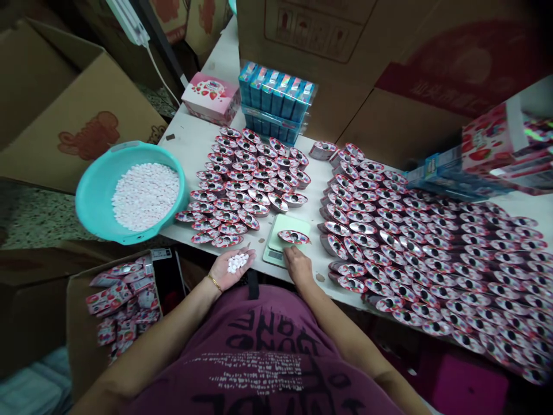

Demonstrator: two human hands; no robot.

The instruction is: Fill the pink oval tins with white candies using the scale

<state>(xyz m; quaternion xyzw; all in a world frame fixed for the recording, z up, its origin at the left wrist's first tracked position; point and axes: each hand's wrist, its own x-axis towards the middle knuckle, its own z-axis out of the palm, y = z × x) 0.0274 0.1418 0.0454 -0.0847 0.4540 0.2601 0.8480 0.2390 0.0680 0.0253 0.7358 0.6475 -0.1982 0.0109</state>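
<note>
Grip at right hand (299,266): fingers curled in at the front edge of the scale (298,222), just beside the near side of a printed container (294,237); cannot tell whether clamped or merely resting. Grip at left hand (221,272): palm up, fingers apart from thumb, lightly cupped under a small heap of loose white tablets (237,263).

Container: on the scale platform, oval top facing up. Top tapered to a point at both ends; red edging, white and pink ground, small dark-coloured print, dark round opening at centre. Lettering too small to read. Scale: pale, square platform, grey display at front, partly behind right hand.

Beyond, on the white tabletop (317,185): matching containers in two closely packed groups, a smaller left group (237,185) and a far larger right group (432,271), with dark round openings uppermost. At rear: pink carton (211,98) with strawberry print, beside blue boxes (276,95) in clear wrap. At far left: turquoise basin (93,202), partly filled with white tablets.
</note>
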